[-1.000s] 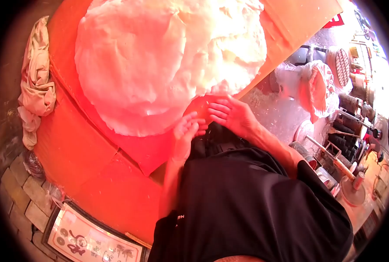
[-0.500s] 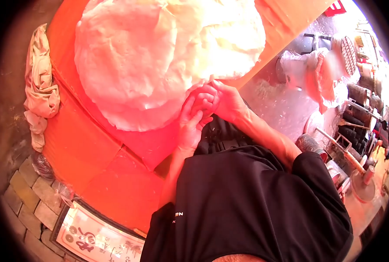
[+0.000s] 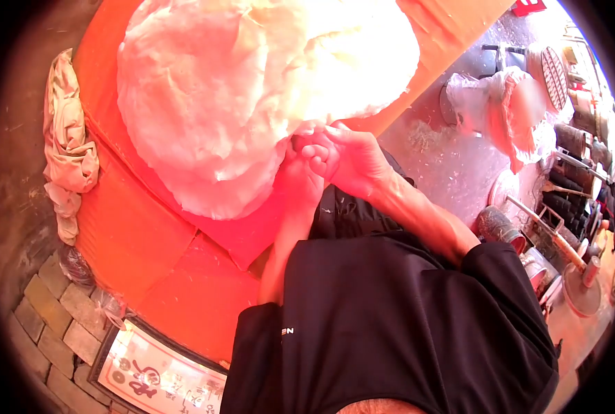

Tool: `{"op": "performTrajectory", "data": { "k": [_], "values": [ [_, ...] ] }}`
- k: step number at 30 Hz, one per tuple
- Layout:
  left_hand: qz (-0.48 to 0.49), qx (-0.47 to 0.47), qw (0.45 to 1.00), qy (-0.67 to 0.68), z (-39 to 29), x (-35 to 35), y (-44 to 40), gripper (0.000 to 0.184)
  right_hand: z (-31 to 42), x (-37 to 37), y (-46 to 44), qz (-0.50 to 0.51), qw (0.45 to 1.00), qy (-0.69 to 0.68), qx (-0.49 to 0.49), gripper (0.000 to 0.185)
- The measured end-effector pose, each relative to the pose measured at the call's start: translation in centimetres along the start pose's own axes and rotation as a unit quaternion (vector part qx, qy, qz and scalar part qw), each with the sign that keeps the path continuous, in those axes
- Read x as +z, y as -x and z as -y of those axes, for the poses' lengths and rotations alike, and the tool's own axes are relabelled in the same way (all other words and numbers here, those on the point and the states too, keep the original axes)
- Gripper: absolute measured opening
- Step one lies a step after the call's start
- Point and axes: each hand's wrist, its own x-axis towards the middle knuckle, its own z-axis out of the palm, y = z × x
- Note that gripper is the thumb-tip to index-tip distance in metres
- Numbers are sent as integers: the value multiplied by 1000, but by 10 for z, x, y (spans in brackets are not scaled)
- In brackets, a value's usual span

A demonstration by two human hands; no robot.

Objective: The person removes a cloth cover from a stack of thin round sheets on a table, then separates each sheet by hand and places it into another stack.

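Observation:
A large, soft-looking white mass [image 3: 204, 103] with a wrinkled surface spreads over an orange-red covered table [image 3: 135, 228]; whether it is cotton wadding or dough I cannot tell. My left hand [image 3: 303, 165] is at its near edge, fingers closed, partly hidden behind the other hand. Against it, my right hand [image 3: 357, 160] is curled, its thumb and fingertips pinching at the same edge. The two hands touch. Exactly what lies between the fingers is washed out by bright light. Left of the hands, the near part of the mass hangs in a rounded lobe.
Bunched beige cloth [image 3: 69, 145] lies along the table's left side. A framed sign with writing [image 3: 162, 376] leans by the brick paving [image 3: 62, 331]. To the right stand a plastic-wrapped container [image 3: 466, 103], a round strainer [image 3: 547, 77], a can [image 3: 498, 226] and several tools.
My left hand has shifted slightly up and the fingers of both hands have rearranged. The near edge of the white mass now dips in beside the hands and bulges lower to their left.

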Motion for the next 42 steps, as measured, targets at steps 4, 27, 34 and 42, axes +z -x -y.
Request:
{"op": "performTrajectory", "data": {
  "k": [4, 27, 34, 42],
  "values": [
    [-54, -168, 930, 321, -18, 9, -4, 24, 1, 1, 5, 13, 1000, 5, -1, 14],
    [-98, 223, 969, -32, -104, 78, -42, 39, 110, -15, -53, -250, 900, 340, -110, 20],
    [-132, 202, 969, -54, -100, 74, -35, 36, 125, -27, -66, -119, 962, 246, -13, 23],
    [-133, 131, 981, -48, -81, 55, -16, 36, 98, -1, -71, -114, 962, 239, -64, 30]
  ]
}}
